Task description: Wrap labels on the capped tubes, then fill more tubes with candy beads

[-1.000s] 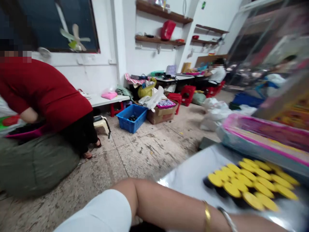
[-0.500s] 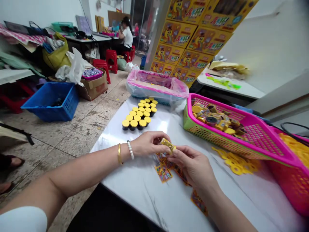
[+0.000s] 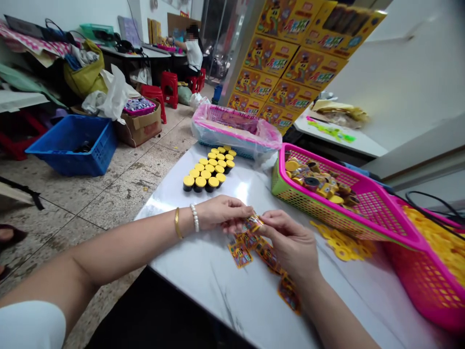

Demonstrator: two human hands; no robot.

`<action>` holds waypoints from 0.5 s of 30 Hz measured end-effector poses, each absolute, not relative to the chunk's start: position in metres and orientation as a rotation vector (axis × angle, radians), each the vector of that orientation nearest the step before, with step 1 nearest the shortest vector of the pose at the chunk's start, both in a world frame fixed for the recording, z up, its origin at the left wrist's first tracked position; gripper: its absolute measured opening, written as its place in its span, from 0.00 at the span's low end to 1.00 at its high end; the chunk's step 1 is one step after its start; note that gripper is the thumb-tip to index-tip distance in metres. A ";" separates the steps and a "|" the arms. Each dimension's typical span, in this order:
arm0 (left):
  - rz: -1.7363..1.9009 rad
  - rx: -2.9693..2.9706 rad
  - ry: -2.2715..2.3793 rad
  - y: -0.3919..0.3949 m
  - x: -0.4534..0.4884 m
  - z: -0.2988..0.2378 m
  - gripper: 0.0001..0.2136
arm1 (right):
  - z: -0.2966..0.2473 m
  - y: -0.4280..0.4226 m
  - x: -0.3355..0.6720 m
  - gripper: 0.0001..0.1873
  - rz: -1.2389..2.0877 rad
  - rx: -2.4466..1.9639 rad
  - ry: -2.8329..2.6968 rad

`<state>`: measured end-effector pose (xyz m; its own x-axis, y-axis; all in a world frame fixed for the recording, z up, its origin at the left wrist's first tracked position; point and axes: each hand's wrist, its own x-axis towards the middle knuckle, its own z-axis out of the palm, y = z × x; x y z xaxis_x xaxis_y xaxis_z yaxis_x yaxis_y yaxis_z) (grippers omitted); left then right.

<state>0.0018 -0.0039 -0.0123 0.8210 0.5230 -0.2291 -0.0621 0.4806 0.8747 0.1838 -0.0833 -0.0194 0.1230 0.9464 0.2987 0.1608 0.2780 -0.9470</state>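
Together, the person's left hand (image 3: 225, 213) and right hand (image 3: 295, 242) pinch a small shiny packet (image 3: 255, 223) between them, over printed cards (image 3: 240, 254) on the white table (image 3: 207, 261). Beyond stand yellow-lidded black pots (image 3: 209, 168); to the right, a pink basket (image 3: 381, 213) holds wrapped pieces (image 3: 316, 183).

The head camera is looking forward and down from above the near side of the white table (image 3: 203, 271). It is viewing the left hand (image 3: 221, 213) and right hand (image 3: 295, 245) at close range, with yellow boxes (image 3: 278, 55) appearing farther off.
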 end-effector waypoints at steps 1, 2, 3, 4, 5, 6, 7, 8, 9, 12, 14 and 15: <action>0.379 1.015 0.531 -0.004 0.002 -0.013 0.22 | -0.019 -0.084 0.183 0.04 0.822 -1.159 -1.313; 0.377 1.017 0.566 -0.004 0.002 -0.014 0.23 | -0.018 -0.085 0.182 0.04 0.831 -1.170 -1.314; 0.367 1.018 0.603 -0.004 0.003 -0.014 0.24 | -0.017 -0.086 0.182 0.05 0.832 -1.177 -1.336; 0.351 1.018 0.631 -0.004 0.003 -0.015 0.25 | -0.016 -0.086 0.181 0.06 0.819 -1.182 -1.375; 0.329 1.017 0.642 -0.004 0.004 -0.016 0.26 | -0.015 -0.087 0.181 0.07 0.791 -1.183 -1.424; 0.308 1.016 0.639 -0.003 0.004 -0.016 0.26 | -0.015 -0.087 0.180 0.08 0.754 -1.180 -1.476; 0.294 1.017 0.627 -0.003 0.004 -0.017 0.27 | -0.015 -0.088 0.179 0.08 0.723 -1.175 -1.518; 0.284 1.020 0.612 -0.002 0.004 -0.017 0.27 | -0.015 -0.089 0.178 0.09 0.709 -1.170 -1.551; 0.279 1.023 0.600 -0.002 0.004 -0.017 0.28 | -0.016 -0.091 0.175 0.10 0.711 -1.165 -1.578; 0.284 1.031 0.591 -0.001 0.005 -0.019 0.29 | -0.017 -0.094 0.169 0.16 0.684 -1.171 -1.691; 0.274 1.030 0.599 -0.001 0.006 -0.019 0.29 | -0.011 -0.092 0.172 0.15 0.495 -1.210 -1.798; 0.269 1.037 0.612 -0.001 0.007 -0.020 0.29 | -0.005 -0.088 0.179 0.13 0.315 -1.251 -1.831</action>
